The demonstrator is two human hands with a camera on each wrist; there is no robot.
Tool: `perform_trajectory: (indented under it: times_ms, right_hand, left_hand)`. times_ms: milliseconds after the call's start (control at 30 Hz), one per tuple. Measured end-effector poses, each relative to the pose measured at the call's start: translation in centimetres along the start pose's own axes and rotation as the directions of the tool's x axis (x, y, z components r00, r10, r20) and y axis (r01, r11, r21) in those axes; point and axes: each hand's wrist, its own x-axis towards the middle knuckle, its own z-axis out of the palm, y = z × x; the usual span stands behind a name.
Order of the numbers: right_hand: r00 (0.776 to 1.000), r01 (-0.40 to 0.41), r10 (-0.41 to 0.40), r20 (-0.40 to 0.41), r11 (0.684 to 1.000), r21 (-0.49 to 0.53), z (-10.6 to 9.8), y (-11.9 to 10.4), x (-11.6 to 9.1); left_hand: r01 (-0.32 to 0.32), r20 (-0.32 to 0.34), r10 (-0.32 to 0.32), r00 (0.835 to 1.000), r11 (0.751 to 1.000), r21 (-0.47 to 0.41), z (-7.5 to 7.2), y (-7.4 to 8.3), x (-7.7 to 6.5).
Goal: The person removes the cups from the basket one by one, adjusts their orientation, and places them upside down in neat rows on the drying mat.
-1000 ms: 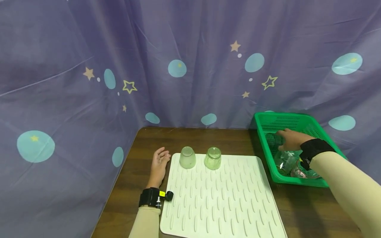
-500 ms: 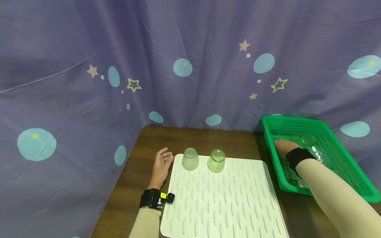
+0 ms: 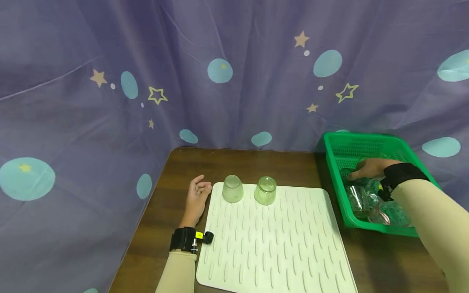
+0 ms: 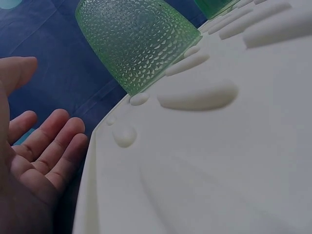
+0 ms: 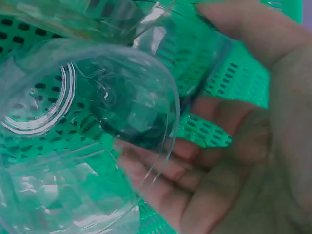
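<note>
In the head view my left hand (image 3: 196, 199) rests on the table just left of a white ridged mat (image 3: 278, 244), its fingers loosely bent and nothing in them. A frosted, pebble-textured green glass (image 4: 141, 44) stands upside down at the mat's back left corner. To its right is a clear green glass (image 3: 265, 191), also upside down. My right hand (image 3: 370, 168) is inside the green basket (image 3: 346, 215). In the right wrist view its thumb and fingers hold a dark-tinted drinking glass (image 5: 195, 63), partly hidden behind a clear glass (image 5: 170, 92) nearer the camera.
Several clear glasses lie jumbled in the basket, among them an upright-sided glass (image 3: 357, 199) near its left wall. The basket stands right of the mat on the brown wooden table (image 3: 234, 162). A purple patterned curtain (image 3: 234, 110) hangs behind and to the left.
My right hand reached down along the basket's left side, then rose and shifted right within it. The basket shows at a slightly different angle. My left hand stays put.
</note>
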Motion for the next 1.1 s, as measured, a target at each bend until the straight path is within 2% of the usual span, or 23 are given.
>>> perform_trajectory:
  times_ms: [67,233,300,433,500,667,767,1000,1100]
  right_hand:
    - [0.999,0.018,-0.018,-0.035,1.0,-0.007,0.1,0.4,-0.3]
    - [0.997,0.045,-0.038,-0.073,0.994,0.097,0.8,0.8,-0.4]
    - [0.995,0.048,-0.039,-0.087,0.993,0.105,1.1,0.9,-0.4]
    - [0.988,0.032,-0.033,-0.149,0.999,-0.009,1.7,0.7,-0.8]
    - [0.985,0.028,-0.037,-0.169,0.998,-0.057,1.8,0.3,-1.0]
    - [0.985,0.022,-0.032,-0.17,0.998,-0.06,1.8,-0.8,-1.5]
    - [0.987,0.001,-0.006,-0.158,1.0,-0.03,1.8,-1.1,-1.8]
    - [0.99,-0.03,0.026,-0.14,0.999,-0.027,1.9,-1.0,-1.8]
    - [0.99,-0.031,0.029,-0.139,0.999,-0.015,2.1,-1.0,-1.9]
  left_hand:
    - [0.01,-0.003,-0.01,1.0,1.0,0.001,0.2,0.0,0.0]
    - [0.013,-0.012,-0.013,1.0,1.0,0.0,0.1,0.2,0.3]
    - [0.014,-0.009,-0.014,1.0,1.0,-0.006,0.1,0.2,0.3]
    - [0.027,0.002,-0.027,1.0,0.999,-0.02,0.2,0.3,0.3]
    - [0.032,0.007,-0.032,0.999,0.999,-0.015,0.4,0.9,0.0]
    - [0.036,0.011,-0.036,0.999,0.999,-0.015,0.8,2.8,-0.8]
    - [0.038,0.014,-0.038,0.999,0.999,-0.022,0.8,3.3,-1.0]
    - [0.047,0.024,-0.046,0.999,0.999,-0.019,0.6,3.3,-1.0]
    - [0.047,0.018,-0.047,0.999,0.999,0.004,0.4,2.4,-0.7]
